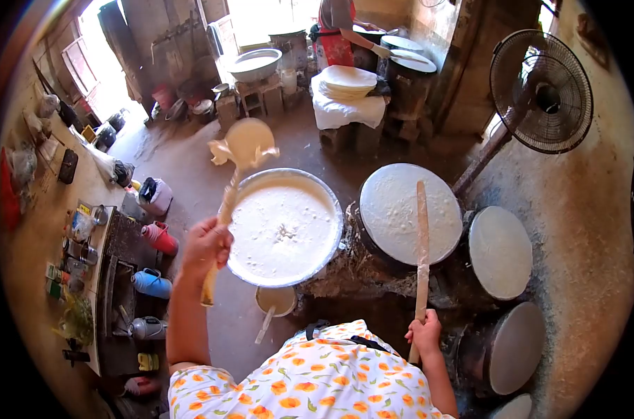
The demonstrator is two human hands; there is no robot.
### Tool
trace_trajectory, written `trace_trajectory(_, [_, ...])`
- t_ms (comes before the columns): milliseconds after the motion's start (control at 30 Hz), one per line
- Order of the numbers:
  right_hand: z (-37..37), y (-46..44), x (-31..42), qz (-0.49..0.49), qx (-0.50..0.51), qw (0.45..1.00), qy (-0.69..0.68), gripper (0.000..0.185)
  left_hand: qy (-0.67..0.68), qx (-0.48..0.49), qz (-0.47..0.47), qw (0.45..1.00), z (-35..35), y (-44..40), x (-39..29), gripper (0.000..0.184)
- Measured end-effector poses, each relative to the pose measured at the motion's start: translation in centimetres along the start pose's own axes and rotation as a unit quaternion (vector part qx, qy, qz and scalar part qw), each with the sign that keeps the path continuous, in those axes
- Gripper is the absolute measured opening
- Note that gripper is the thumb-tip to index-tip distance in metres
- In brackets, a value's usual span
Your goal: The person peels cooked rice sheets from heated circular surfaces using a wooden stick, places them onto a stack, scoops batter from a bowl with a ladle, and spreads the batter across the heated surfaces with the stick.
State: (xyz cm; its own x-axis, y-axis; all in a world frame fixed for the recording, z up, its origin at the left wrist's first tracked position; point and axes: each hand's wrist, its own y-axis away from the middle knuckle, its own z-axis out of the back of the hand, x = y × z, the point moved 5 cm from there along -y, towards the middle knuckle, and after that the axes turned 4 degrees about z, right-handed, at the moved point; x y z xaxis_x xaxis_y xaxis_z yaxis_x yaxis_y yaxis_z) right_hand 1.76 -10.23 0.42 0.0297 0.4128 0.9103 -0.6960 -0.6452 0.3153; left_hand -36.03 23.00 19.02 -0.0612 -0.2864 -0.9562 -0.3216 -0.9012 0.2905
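Observation:
My left hand [207,244] is closed round the handle of a ladle [249,142], raised near the far rim of a wide basin. Pale batter splashes off the ladle's bowl. White batter [278,244] with a lumpy patch in its middle fills the basin [336,244]. In my right hand [424,331] is a long flat wooden stick [422,244], gripped near its lower end. The stick's far end lies over a round griddle [394,202] coated with pale, bubbly batter; whether it touches the surface I cannot tell.
More round griddles [500,253] stand along the right, below a fan [542,91]. A small pot [275,302] with a handled dipper sits beneath the basin. Flasks [151,283] line the left counter. At the back, a person [338,35] works behind stacked flatbreads [346,80].

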Motion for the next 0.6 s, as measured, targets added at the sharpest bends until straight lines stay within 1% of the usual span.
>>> trace_trajectory(67, [-0.3,0.3,0.4,-0.008,0.016,1.000,-0.008,0.020,0.066,0.003,0.094,0.993,-0.2,-1.3,5.8,0.007])
trace_trajectory(133, [-0.2,0.0,-0.6,-0.005,0.022,1.000,-0.012,0.022,0.166,0.000,0.207,0.964,-0.2,-2.4,11.2,0.004])
trace_trajectory(167, [0.0,-0.2,-0.9,-0.005,0.021,1.000,-0.004,0.022,0.177,0.015,0.249,0.952,0.3,-2.8,13.7,0.012])
trace_trajectory(267, [0.3,-0.5,-0.9,-0.004,0.014,1.000,0.003,0.024,0.176,0.022,0.258,0.950,0.7,-1.1,13.2,0.016])
trace_trajectory(300, [0.5,-0.6,-1.0,0.003,0.014,1.000,-0.014,0.032,0.229,0.063,0.226,0.945,0.6,0.0,11.4,0.013])
trace_trajectory(333, [0.4,-0.7,-1.0,0.010,0.015,0.999,-0.032,0.040,0.261,0.089,0.192,0.942,1.0,0.7,10.1,0.016])
trace_trajectory(367, [0.2,-0.8,-0.9,0.010,0.012,0.999,-0.033,0.040,0.257,0.093,0.171,0.947,1.3,1.1,9.2,0.018])
trace_trajectory(400, [0.2,-0.9,-0.4,0.040,-0.005,0.999,0.005,0.048,0.252,0.098,0.151,0.951,1.4,0.9,8.5,0.019])
trace_trajectory(433, [0.2,-0.8,0.0,0.068,-0.023,0.997,0.043,0.057,0.250,0.102,0.153,0.951,1.1,0.2,8.5,0.019])
trace_trajectory(467, [0.1,-0.7,0.1,0.066,-0.028,0.997,0.042,0.057,0.186,0.060,0.156,0.968,1.1,-0.8,9.0,0.017])
trace_trajectory(500, [-0.2,-0.5,1.2,0.164,-0.031,0.977,0.135,0.061,0.119,0.020,0.158,0.980,1.2,-1.9,9.6,0.014])
trace_trajectory(533, [-0.6,-0.1,2.3,0.257,-0.036,0.939,0.227,0.065,0.115,0.027,0.160,0.980,0.8,-3.1,10.2,0.014])
trace_trajectory(567, [-0.9,0.5,2.8,0.246,-0.038,0.940,0.235,0.062,0.094,0.026,0.181,0.979,0.4,-4.2,11.2,0.011])
trace_trajectory(600, [-1.3,0.9,2.8,0.282,-0.051,0.927,0.242,0.062,0.070,0.027,0.203,0.976,-0.2,-5.1,11.8,0.008])
